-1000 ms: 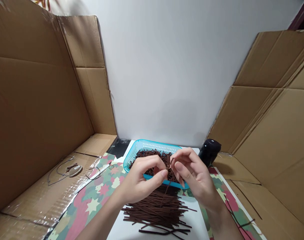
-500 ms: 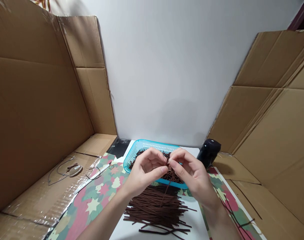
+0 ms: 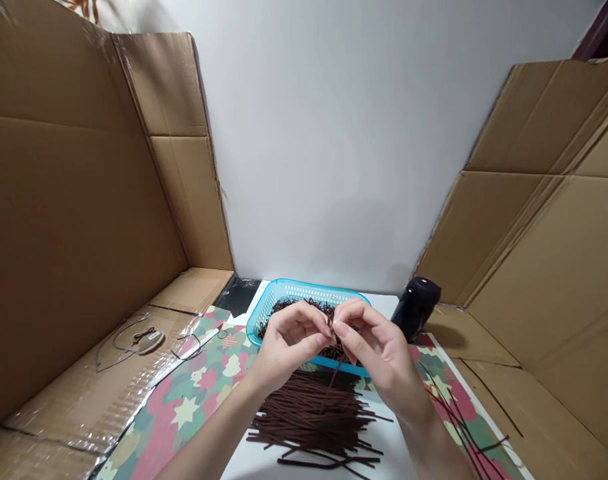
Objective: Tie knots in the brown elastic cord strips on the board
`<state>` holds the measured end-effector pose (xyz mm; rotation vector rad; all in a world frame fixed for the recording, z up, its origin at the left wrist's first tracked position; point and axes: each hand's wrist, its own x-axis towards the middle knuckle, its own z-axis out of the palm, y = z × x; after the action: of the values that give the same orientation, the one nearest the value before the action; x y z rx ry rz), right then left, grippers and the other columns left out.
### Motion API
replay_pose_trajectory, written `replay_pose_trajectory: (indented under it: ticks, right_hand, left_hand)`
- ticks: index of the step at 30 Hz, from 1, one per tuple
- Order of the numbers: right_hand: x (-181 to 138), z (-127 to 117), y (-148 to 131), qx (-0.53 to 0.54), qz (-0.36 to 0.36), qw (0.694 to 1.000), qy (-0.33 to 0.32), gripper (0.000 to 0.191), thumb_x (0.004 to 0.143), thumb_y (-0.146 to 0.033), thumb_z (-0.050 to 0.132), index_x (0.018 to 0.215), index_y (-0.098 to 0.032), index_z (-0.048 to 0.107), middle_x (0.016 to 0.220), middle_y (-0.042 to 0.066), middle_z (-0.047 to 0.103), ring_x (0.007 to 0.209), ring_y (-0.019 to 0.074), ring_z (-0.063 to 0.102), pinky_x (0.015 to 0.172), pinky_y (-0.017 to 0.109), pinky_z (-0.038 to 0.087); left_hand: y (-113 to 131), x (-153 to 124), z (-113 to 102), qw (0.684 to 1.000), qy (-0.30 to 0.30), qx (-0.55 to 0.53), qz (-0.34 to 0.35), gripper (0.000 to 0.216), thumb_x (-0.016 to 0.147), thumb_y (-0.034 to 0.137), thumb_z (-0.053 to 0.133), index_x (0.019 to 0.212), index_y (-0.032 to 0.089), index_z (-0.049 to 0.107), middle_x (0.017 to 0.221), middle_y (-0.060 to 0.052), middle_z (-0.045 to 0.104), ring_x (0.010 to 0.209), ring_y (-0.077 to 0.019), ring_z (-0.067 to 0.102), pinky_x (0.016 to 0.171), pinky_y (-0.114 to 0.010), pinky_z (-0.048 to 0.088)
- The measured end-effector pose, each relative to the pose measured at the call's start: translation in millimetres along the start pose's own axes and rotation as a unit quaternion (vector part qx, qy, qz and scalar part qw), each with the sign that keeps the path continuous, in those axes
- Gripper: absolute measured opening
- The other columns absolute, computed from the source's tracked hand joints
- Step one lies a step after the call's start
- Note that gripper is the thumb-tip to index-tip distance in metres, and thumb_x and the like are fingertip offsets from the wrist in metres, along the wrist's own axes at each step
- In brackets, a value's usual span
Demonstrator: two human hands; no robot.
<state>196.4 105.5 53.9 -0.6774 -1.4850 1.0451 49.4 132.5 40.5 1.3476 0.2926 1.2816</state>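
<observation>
My left hand (image 3: 293, 341) and my right hand (image 3: 379, 345) meet fingertip to fingertip above a blue plastic basket (image 3: 252, 331). Both are closed in a pinch on a thin brown cord (image 3: 333, 379), whose tail dangles below the fingers. What the cord does between the fingertips is hidden. Short, curled brown pieces (image 3: 283, 305) fill the bottom of the basket. In front of it, nearer to me, a thick pile of straight brown cords (image 3: 309, 415) lies crosswise on a white sheet (image 3: 395, 453).
A black object (image 3: 417, 308) stands behind my right hand. Loose dark cords (image 3: 464, 423) lie at the right on the patterned table cover (image 3: 187, 410). At left are a small beige oval object (image 3: 151, 342) and thin cords. Cardboard walls (image 3: 74, 253) flank both sides.
The fingertips have shifted slightly, and the right hand has moved a little left against the left hand. The cord stays pinched; the pile and basket stand as before.
</observation>
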Motion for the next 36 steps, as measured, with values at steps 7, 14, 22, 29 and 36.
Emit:
replay_pose_trajectory:
  ticks: [7,14,22,29,36]
  right_hand:
    - [-0.8,2.1,2.4,0.03,0.027,0.999,0.014,0.011,0.089,-0.028,0.055,0.082,-0.02,0.056,0.075,-0.001,0.056,0.058,0.0095,0.047,0.051,0.021,0.04]
    - [-1.1,3.6,1.1,0.038,0.047,0.998,0.021,0.012,0.088,-0.03,0.057,0.081,-0.02,0.057,0.073,-0.001,0.059,0.06,0.0094,0.052,0.051,0.019,0.043]
    - [0.2,-3.1,1.0,0.054,0.055,0.996,0.042,0.013,0.09,-0.032,0.054,0.083,-0.022,0.055,0.07,-0.002,0.058,0.061,0.0109,0.054,0.049,0.019,0.047]
    - [-2.4,-5.4,-0.9,-0.03,0.041,0.998,0.046,0.012,0.087,-0.032,0.058,0.081,-0.022,0.057,0.069,-0.003,0.054,0.058,0.0093,0.049,0.05,0.018,0.044]
    - [-1.3,-1.7,-0.3,0.001,0.034,0.999,0.041,0.012,0.088,-0.031,0.057,0.081,-0.022,0.056,0.074,-0.004,0.052,0.06,0.0088,0.048,0.055,0.019,0.044]
  left_hand:
    - [-4.8,1.5,-4.4,0.998,-0.004,-0.056,-0.031,0.009,0.074,0.018,0.07,0.072,0.014,0.063,0.07,-0.001,0.061,0.066,-0.0105,0.058,0.064,-0.02,0.046]
    - [-3.4,2.2,-4.2,0.998,0.002,-0.05,-0.045,0.011,0.07,0.021,0.07,0.068,0.014,0.062,0.066,-0.001,0.058,0.063,-0.0125,0.055,0.061,-0.023,0.043]
    - [-6.1,0.4,-4.9,0.998,-0.016,-0.034,-0.041,0.009,0.071,0.019,0.065,0.068,0.015,0.058,0.064,-0.001,0.058,0.063,-0.014,0.052,0.062,-0.026,0.04]
    - [0.9,1.7,-5.3,0.997,-0.001,0.056,0.058,0.004,0.077,0.019,0.062,0.078,0.018,0.058,0.08,-0.002,0.057,0.074,-0.0146,0.052,0.068,-0.026,0.042]
    - [1.3,-1.0,-1.7,0.963,-0.007,0.231,0.14,0.014,0.075,0.006,0.063,0.081,0.019,0.062,0.075,-0.002,0.058,0.073,-0.0144,0.054,0.067,-0.026,0.044]
